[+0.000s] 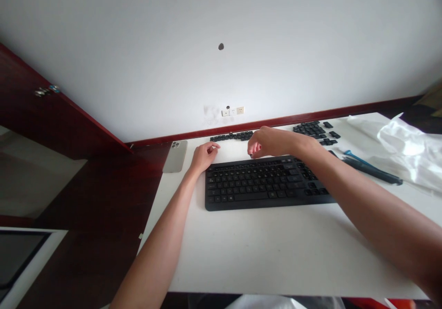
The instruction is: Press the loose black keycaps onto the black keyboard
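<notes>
While my left hand point(203, 157) lies loosely curled and empty on the white desk point(258, 253), just beyond the black keyboard point(265, 184), my right hand point(272, 143) hovers over the keyboard's far edge, fingertips drawn together, though I cannot tell on what. Loose black keycaps point(231, 137) lie past both hands.

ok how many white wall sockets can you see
3: the left one, the middle one and the right one, side by side low on the wall above the desk.
</notes>
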A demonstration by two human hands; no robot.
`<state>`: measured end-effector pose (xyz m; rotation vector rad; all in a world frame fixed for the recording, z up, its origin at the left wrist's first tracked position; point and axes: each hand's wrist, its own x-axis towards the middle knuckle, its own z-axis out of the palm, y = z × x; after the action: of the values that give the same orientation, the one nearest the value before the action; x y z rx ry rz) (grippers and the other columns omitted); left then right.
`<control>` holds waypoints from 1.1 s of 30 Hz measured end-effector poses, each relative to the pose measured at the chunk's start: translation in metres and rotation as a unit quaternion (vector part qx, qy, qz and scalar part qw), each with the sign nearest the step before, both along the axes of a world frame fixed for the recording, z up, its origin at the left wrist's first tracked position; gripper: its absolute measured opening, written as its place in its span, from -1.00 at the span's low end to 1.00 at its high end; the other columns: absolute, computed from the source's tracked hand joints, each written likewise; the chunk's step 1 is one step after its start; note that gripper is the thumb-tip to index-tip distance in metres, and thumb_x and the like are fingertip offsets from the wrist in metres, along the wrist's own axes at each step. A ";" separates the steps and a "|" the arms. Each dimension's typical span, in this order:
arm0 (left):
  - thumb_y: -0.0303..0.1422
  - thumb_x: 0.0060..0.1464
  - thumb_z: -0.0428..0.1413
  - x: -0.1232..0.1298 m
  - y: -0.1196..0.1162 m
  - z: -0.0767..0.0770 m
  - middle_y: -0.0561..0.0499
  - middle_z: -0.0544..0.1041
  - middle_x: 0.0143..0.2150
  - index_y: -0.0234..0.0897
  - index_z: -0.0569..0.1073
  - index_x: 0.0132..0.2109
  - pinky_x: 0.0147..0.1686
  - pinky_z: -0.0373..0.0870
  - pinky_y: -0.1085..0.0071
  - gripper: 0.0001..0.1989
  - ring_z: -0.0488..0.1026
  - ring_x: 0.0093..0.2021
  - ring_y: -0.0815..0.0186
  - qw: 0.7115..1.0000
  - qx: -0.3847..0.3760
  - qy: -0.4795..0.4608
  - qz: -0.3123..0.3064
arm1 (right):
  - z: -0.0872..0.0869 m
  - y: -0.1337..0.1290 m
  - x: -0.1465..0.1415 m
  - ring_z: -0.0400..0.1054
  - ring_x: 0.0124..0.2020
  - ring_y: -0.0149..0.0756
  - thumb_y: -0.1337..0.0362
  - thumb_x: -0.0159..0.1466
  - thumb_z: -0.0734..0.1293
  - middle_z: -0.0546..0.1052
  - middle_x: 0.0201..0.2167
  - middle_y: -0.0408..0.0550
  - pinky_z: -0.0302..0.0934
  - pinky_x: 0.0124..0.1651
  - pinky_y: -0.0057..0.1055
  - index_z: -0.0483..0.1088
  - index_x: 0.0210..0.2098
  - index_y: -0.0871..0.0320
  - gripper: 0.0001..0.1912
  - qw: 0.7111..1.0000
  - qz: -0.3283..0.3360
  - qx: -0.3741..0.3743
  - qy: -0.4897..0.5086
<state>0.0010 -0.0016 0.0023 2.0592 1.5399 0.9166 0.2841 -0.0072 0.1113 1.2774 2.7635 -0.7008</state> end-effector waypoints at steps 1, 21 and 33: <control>-0.35 0.16 0.08 0.000 0.000 0.000 0.15 0.32 -0.56 -0.21 0.62 -0.18 -0.40 0.15 0.44 -0.78 0.26 -0.51 0.36 1.000 0.001 0.002 0.001 | 0.003 -0.004 0.001 0.56 -0.23 -0.19 0.27 0.19 0.43 0.68 -0.24 -0.09 0.35 -0.24 -0.38 0.65 -0.25 0.06 -0.85 1.000 0.009 -0.018 -0.009; -0.38 0.14 0.06 -0.001 -0.001 0.000 0.14 0.33 -0.55 -0.24 0.62 -0.18 -0.42 0.11 0.44 -0.77 0.23 -0.52 0.37 1.000 0.006 -0.005 -0.009 | -0.005 -0.026 -0.002 0.56 -0.30 -0.17 0.31 0.13 0.48 0.69 -0.31 -0.08 0.32 -0.28 -0.36 0.65 -0.32 0.04 -0.89 0.994 0.014 -0.083 -0.065; -0.34 0.16 0.05 -0.001 -0.002 0.002 0.13 0.32 -0.55 -0.25 0.61 -0.16 -0.42 0.11 0.44 -0.76 0.23 -0.50 0.36 1.000 0.001 -0.004 -0.014 | -0.007 -0.025 -0.003 0.55 -0.31 -0.19 0.27 0.16 0.46 0.68 -0.31 -0.08 0.29 -0.28 -0.36 0.65 -0.30 0.05 -0.89 0.993 0.027 -0.085 -0.073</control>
<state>0.0002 -0.0039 0.0044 2.0703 1.5015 0.9153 0.2807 -0.0326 0.1040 1.1672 2.5512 -0.7851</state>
